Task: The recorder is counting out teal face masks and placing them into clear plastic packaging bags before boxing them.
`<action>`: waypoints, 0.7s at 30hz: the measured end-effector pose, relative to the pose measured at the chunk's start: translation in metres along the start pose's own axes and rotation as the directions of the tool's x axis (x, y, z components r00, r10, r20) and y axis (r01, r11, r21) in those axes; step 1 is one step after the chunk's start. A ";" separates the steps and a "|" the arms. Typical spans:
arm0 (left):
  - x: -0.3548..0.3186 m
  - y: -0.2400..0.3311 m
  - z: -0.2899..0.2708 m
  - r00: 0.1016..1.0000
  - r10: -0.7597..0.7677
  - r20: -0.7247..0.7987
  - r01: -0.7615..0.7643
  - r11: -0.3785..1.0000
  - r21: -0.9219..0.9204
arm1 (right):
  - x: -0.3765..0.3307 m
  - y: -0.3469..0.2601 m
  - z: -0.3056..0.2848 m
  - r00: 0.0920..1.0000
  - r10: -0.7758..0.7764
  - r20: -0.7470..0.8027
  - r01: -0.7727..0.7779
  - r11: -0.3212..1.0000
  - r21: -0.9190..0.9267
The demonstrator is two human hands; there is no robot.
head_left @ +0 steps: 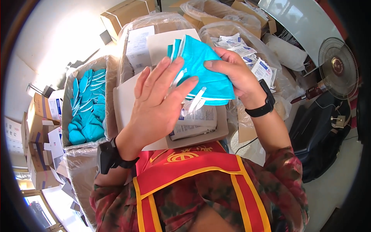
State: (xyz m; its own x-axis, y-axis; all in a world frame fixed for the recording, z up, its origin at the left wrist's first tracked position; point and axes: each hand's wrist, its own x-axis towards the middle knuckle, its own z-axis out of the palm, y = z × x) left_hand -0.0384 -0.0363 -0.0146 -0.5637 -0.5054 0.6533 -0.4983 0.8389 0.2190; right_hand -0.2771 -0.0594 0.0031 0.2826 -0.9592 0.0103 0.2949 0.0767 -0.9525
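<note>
A small stack of teal folded face masks [210, 73] with white straps is held up above an open white carton [222, 133]. My right hand [235, 71] grips the stack at its right side, thumb on the near face. My left hand [154, 91] is at the other side, fingers stretched and spread, with the fingertips against the masks' left edge and the straps. White printed packets [195, 125] lie in the carton under the masks. Each wrist wears a black band.
At the left stands a lined box of loose teal masks [89, 104]. Behind the carton is a plastic-lined box with white cartons [139, 44]. White sealed packets [262, 71] fill a lined box at the right. A fan [338, 65] stands farther right, near a black bag [319, 135].
</note>
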 end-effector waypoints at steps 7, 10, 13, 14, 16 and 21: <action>0.010 -0.003 0.006 0.988 0.151 -0.009 -0.146 0.968 0.206 | 0.000 0.032 0.001 0.986 0.125 0.107 -0.142 0.976 0.164; 0.017 -0.013 -0.002 0.984 0.177 0.018 -0.177 0.970 0.165 | -0.004 0.046 -0.001 0.981 0.172 0.090 -0.194 0.883 0.427; 0.023 -0.025 -0.012 0.986 0.167 0.018 -0.167 0.974 0.151 | -0.014 0.062 -0.010 0.980 0.114 0.162 -0.181 0.846 0.502; 0.023 -0.027 -0.013 0.989 0.150 -0.014 -0.145 0.975 0.166 | -0.019 0.072 -0.013 0.983 0.073 0.168 -0.139 0.895 0.424; 0.024 -0.027 -0.008 0.986 0.156 -0.061 -0.145 0.977 0.158 | -0.031 0.089 0.005 0.992 0.108 0.070 -0.124 0.947 0.297; 0.016 -0.029 -0.007 0.982 0.102 0.162 -0.126 0.981 0.151 | -0.038 0.081 0.025 0.971 -0.025 0.238 0.104 0.940 -0.324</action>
State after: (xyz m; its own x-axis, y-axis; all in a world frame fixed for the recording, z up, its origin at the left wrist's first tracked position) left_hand -0.0284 -0.0670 -0.0055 -0.7107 -0.4436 0.5460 -0.5165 0.8560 0.0231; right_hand -0.2408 -0.0103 -0.0673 0.4841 -0.8685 0.1063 0.0108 -0.1156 -0.9932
